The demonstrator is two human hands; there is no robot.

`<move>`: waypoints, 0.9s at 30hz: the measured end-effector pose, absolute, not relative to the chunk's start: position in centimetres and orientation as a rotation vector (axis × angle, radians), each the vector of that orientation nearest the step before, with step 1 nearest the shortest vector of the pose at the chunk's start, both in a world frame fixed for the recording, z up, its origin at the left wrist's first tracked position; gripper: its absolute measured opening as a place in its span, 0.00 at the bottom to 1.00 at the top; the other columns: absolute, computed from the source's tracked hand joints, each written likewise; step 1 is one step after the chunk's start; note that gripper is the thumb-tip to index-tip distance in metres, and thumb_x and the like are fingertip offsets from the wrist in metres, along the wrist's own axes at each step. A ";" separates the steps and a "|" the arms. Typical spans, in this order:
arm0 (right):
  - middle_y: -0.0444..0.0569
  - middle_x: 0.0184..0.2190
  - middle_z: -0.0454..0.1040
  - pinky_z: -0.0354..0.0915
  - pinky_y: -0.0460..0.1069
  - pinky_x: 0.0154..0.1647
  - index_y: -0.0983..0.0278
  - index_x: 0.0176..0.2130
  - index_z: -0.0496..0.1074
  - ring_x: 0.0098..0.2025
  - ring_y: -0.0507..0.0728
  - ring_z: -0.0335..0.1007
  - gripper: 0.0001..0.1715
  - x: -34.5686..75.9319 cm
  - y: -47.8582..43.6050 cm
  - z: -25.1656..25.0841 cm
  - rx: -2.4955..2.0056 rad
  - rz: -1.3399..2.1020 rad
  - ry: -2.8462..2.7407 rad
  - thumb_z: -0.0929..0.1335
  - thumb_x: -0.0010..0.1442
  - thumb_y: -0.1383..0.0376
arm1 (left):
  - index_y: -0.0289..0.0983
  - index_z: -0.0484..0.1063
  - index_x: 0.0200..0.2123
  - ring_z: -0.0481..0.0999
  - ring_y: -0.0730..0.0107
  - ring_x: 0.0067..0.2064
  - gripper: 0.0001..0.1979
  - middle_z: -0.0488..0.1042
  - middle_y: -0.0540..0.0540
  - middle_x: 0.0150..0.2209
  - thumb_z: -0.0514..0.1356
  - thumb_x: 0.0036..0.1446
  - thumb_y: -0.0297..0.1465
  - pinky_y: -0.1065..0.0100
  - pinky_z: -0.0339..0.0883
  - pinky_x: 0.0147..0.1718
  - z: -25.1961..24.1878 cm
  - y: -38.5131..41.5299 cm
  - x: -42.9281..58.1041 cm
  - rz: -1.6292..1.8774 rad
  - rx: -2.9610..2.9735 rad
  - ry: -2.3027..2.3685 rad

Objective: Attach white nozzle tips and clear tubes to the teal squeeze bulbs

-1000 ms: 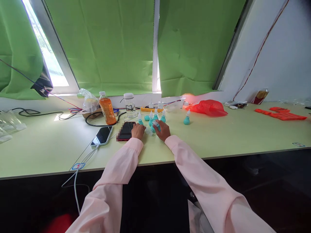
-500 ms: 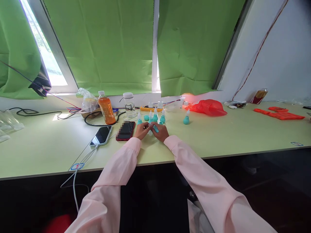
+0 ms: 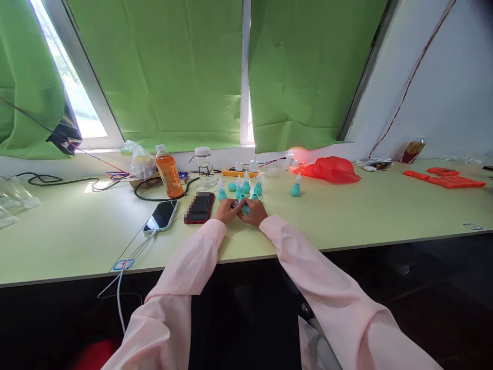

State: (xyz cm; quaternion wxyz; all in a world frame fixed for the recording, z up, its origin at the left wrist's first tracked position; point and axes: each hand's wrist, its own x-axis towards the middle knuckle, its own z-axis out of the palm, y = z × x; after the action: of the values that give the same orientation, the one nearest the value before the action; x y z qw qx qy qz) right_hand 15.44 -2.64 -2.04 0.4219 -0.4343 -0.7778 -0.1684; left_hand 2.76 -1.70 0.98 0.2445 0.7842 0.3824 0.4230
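My right hand (image 3: pixel 254 212) is closed on a small teal bulb (image 3: pixel 245 209) low over the table. Touching it from the left, my left hand (image 3: pixel 227 210) is closed, with a small clear or whitish piece (image 3: pixel 235 204) at its fingertips. Just beyond my hands stand several teal bulbs, some with clear pointed tips, such as one at the left (image 3: pixel 221 191) and one at the back right (image 3: pixel 258 185). Another tipped bulb (image 3: pixel 295 186) stands apart to the right.
Left of my hands lie a red-edged phone (image 3: pixel 200 207) and a light phone (image 3: pixel 160 216) with cables. Behind are an orange drink bottle (image 3: pixel 169 173), a clear jar (image 3: pixel 205 167) and a yellow power strip (image 3: pixel 231 173). A red bag (image 3: pixel 329 169) lies right on the table (image 3: pixel 365 210).
The held bulb now sits more upright between my hands, and the whitish piece is at my left fingertips. My hands have shifted slightly toward me, uncovering more of the bulbs behind them.
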 end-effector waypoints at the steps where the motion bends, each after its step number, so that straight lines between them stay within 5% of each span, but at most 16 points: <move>1: 0.47 0.19 0.68 0.55 0.47 0.22 0.65 0.25 0.64 0.23 0.55 0.65 0.06 15.4 -2.6 -2.0 -1.082 -0.419 -1.947 0.62 0.45 0.63 | 0.35 0.52 0.10 0.51 0.80 0.17 0.18 0.49 0.55 0.12 0.53 0.43 0.37 0.73 0.44 0.17 0.9 -1.6 2.8 1.147 2.104 1.028; 17: 0.46 0.20 0.68 0.59 0.47 0.26 0.63 0.23 0.63 0.24 0.53 0.64 0.04 15.5 -3.5 -1.2 -0.992 -0.291 -1.794 0.62 0.44 0.64 | 0.38 0.45 0.10 0.47 0.81 0.12 0.22 0.42 0.56 0.08 0.43 0.50 0.41 0.75 0.45 0.10 2.9 -1.2 1.6 1.028 1.441 0.759; 27: 0.48 0.29 0.66 0.58 0.48 0.31 0.64 0.35 0.57 0.30 0.54 0.62 0.12 19.1 -1.4 -0.2 -1.326 -0.118 -1.209 0.54 0.50 0.64 | 0.34 0.62 0.22 0.58 0.81 0.17 0.21 0.57 0.54 0.16 0.55 0.41 0.48 0.78 0.51 0.13 2.5 -0.8 1.8 1.168 1.270 0.672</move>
State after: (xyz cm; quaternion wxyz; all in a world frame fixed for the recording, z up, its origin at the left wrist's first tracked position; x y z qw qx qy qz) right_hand 19.08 -1.39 -0.17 0.6224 -0.5772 -0.5262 -0.0515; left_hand 1.80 -0.77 2.50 0.6013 0.5481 0.2898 0.5040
